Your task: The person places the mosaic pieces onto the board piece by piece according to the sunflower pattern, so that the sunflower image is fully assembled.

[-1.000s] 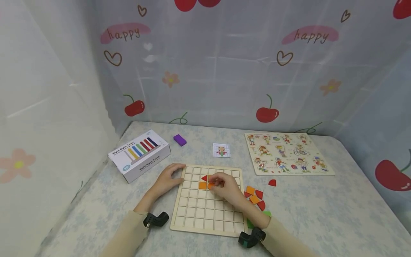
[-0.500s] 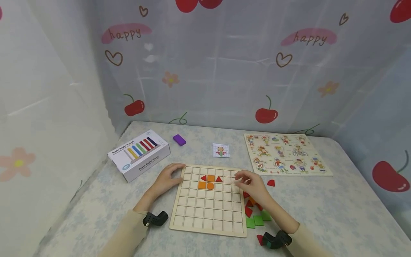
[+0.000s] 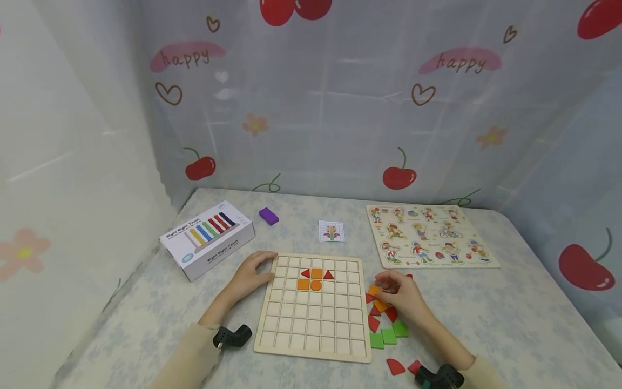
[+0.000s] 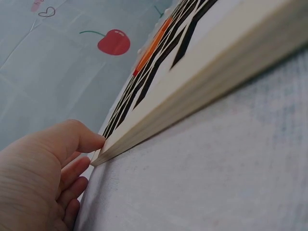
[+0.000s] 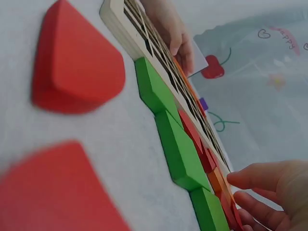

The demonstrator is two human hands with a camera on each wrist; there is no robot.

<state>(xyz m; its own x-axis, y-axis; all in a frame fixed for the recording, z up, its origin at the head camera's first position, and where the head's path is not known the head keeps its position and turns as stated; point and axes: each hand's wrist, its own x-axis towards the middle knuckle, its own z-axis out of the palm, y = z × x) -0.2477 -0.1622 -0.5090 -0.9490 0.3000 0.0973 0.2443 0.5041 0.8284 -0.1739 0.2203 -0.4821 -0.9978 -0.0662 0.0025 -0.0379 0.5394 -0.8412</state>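
A wooden grid board [image 3: 313, 342] lies flat on the table in the head view. An orange square [image 3: 317, 273], another orange square [image 3: 303, 284], an orange disc [image 3: 316, 285] and two red triangles [image 3: 328, 275] sit in its upper cells. My left hand [image 3: 249, 274] rests against the board's upper left corner, thumb and forefinger touching the rim. My right hand [image 3: 405, 296] is over the loose pieces right of the board, fingertips at an orange square [image 3: 374, 290]. In the right wrist view its thumb and forefinger are slightly parted beside an orange piece [image 5: 216, 181].
Green squares [image 3: 389, 336] and several red pieces [image 3: 396, 367] lie along the board's right side. Behind the board are a small pattern card [image 3: 331, 231], a purple block [image 3: 269, 216], a white box [image 3: 209, 237] and a picture puzzle [image 3: 432, 237].
My right hand has left the board's upper cells and moved right to the loose pieces. A red triangle now shows right of the upper orange square. The left hand has stayed.
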